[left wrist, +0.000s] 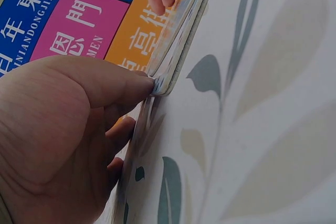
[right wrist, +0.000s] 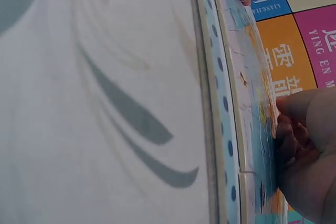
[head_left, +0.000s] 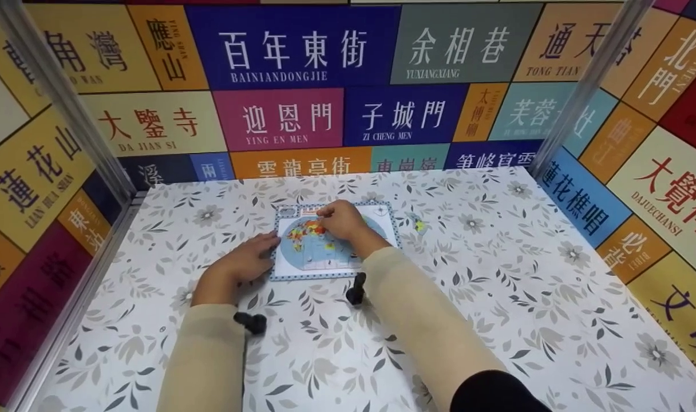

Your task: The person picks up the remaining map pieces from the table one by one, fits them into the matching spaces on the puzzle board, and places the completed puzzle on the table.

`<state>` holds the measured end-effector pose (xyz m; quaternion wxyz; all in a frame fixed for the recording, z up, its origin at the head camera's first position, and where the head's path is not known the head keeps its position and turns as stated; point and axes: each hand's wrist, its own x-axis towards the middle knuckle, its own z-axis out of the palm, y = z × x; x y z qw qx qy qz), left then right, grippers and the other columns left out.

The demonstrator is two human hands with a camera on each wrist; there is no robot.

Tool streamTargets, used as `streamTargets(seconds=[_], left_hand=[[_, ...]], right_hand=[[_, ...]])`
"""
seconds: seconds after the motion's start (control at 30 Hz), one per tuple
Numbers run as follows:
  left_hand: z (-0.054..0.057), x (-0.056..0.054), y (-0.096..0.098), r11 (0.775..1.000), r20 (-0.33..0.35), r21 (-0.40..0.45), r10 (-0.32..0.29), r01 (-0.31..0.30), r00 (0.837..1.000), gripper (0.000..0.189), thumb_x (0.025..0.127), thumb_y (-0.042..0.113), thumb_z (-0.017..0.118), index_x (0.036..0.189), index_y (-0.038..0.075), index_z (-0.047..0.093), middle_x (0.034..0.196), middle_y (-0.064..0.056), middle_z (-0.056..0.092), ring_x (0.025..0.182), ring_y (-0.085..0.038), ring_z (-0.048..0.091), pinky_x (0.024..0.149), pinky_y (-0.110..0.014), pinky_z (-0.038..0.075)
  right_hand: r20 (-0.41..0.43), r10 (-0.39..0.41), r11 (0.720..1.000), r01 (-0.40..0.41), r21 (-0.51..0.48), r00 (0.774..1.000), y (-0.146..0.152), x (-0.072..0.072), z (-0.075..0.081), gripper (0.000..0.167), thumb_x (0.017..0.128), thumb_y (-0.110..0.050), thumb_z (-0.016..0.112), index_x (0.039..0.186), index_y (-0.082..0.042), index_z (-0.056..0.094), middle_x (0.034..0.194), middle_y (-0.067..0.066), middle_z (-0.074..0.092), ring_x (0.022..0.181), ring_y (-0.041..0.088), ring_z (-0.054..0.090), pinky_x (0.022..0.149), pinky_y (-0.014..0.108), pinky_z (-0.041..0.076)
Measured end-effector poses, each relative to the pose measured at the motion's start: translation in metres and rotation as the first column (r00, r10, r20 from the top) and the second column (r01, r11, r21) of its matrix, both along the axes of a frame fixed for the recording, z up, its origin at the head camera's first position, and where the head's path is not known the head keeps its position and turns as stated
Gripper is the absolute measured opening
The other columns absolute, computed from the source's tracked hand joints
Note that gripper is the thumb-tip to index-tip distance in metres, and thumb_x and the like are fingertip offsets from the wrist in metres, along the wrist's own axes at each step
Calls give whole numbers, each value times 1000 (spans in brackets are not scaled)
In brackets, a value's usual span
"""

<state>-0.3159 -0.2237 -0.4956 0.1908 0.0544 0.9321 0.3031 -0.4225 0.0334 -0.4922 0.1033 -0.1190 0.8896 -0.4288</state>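
A world map jigsaw puzzle point(head_left: 296, 249) lies in a flat tray with a blue dotted border point(head_left: 325, 277). My left hand point(head_left: 248, 260) rests at the tray's left edge; in the left wrist view its thumb point(left wrist: 123, 85) touches the tray's corner. Over the upper middle of the map is my right hand point(head_left: 345, 222), which hides part of the puzzle. Its fingers point(right wrist: 286, 135) are curled and the thumb tip sits right at the map's surface; I cannot tell whether a piece is between them. A small blue and yellow-green puzzle piece point(head_left: 420, 225) lies just right of the tray.
A white cloth point(head_left: 525, 320) with grey leaves and flowers covers the table. Panels with large Chinese characters point(head_left: 293, 46) stand behind and at both sides. Small black devices point(head_left: 250, 323) sit at both wrists, over beige sleeves point(head_left: 202, 360).
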Motion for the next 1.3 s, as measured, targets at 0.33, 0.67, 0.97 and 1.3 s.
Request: streamTargets(seconds=[0.33, 0.67, 0.97, 1.3], left_hand=[[-1, -1, -3, 1000, -13, -9, -1, 1, 1000, 66, 108, 24, 50, 171, 26, 30, 183, 6, 13, 171, -32, 4, 137, -62, 8], [2, 1, 1, 999, 25, -9, 34, -34, 999, 67, 108, 25, 51, 171, 30, 29, 183, 9, 12, 171, -31, 2, 137, -63, 7], [2, 0, 1, 999, 32, -2, 32, -32, 999, 67, 108, 26, 51, 171, 32, 29, 183, 11, 11, 171, -30, 2, 137, -63, 7], [2, 1, 3, 999, 38, 10, 34, -35, 999, 66, 108, 27, 51, 171, 32, 30, 183, 10, 12, 171, -31, 3, 137, -64, 7]], right_hand=[[-48, -11, 983, 2, -185, 999, 22, 6, 12, 33, 106, -22, 67, 136, -11, 74, 135, 8, 70, 116, 24, 67, 91, 38, 58], [22, -67, 978, 70, -196, 998, 53, 11, 27, 28, 106, -24, 67, 132, -16, 75, 131, 4, 70, 119, 23, 66, 101, 40, 58], [0, -161, 976, 159, -148, 987, 91, 9, 40, 31, 105, -28, 68, 133, -16, 74, 134, 7, 69, 119, 25, 67, 104, 42, 57], [-2, -247, 960, 245, -135, 969, 142, 9, 50, 36, 105, -28, 66, 139, -15, 70, 137, 9, 67, 122, 26, 64, 107, 43, 55]])
